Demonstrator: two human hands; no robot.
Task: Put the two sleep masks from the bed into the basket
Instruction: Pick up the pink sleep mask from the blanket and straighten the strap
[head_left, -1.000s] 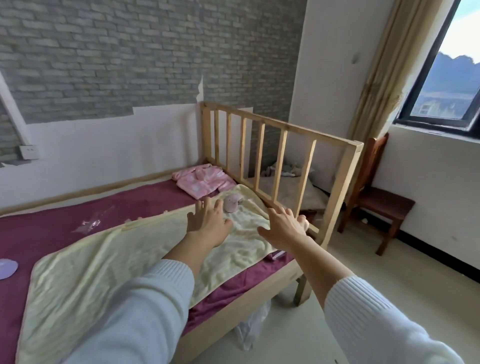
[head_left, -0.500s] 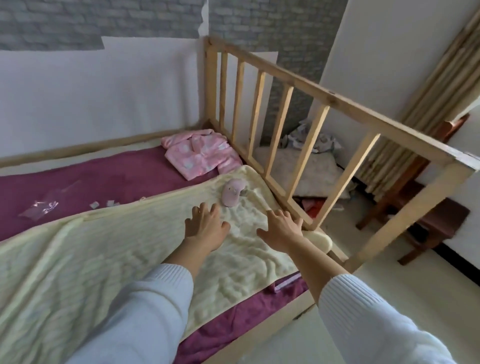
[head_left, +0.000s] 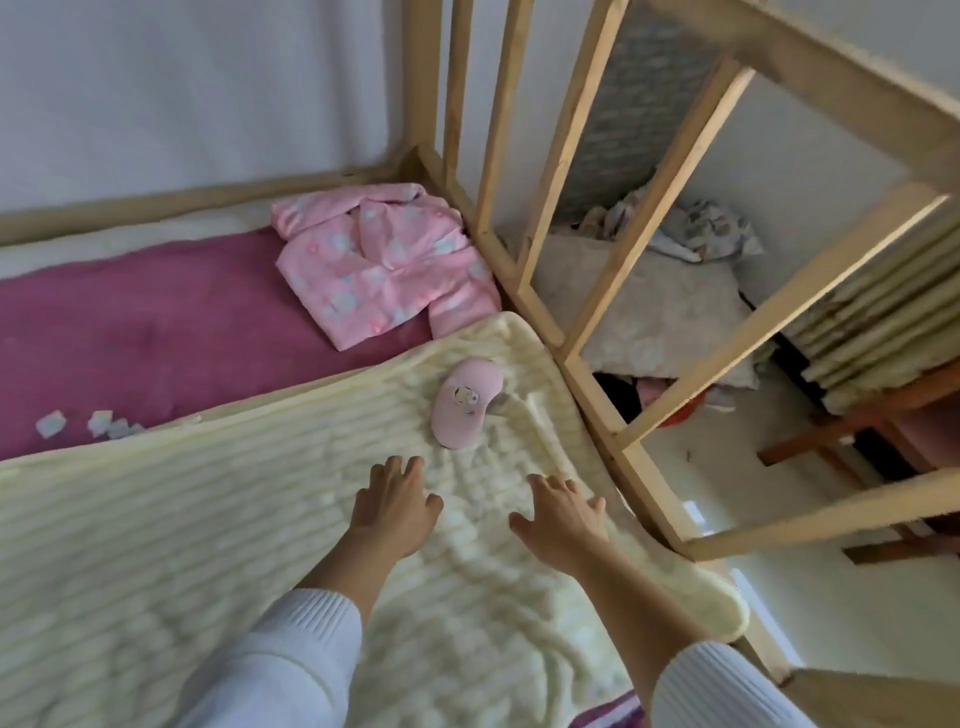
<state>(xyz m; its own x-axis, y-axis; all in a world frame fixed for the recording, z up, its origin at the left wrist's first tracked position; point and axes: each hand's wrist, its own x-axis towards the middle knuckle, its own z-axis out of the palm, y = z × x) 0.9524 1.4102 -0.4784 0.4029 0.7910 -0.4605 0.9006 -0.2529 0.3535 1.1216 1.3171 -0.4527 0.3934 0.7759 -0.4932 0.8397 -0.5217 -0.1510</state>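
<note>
1. Change observed: your view now looks steeply down at the far right corner of the bed (head_left: 156, 322), where a second ago it took in the whole room. You have closed in on the work area.
2. Your left hand (head_left: 393, 506) has advanced across the cream blanket (head_left: 208, 519) and now sits just short of the pink sleep mask (head_left: 464, 402). Its fingers are loosely spread, palm down, and it has hold of nothing.
3. Your right hand (head_left: 563, 514) has come forward with it and hovers over the blanket's right edge, near the wooden rail (head_left: 597, 384). It too is spread wide and empty.
4. Location of the task item: the one visible sleep mask lies flat on the blanket, beyond your left fingertips and apart from them, with the rail to its right and the folded pink pyjamas (head_left: 384, 260) further off on the purple sheet.
5. Not sighted: the second sleep mask and the basket. Neither appears in the present view.
6. Assessment: no mask is collected yet. The approach looks nearly complete, and the left hand appears better placed for the pick-up.
7. Risk noted: the mask lies close to the rail gaps, so a careless push could send it off the bed.
</note>
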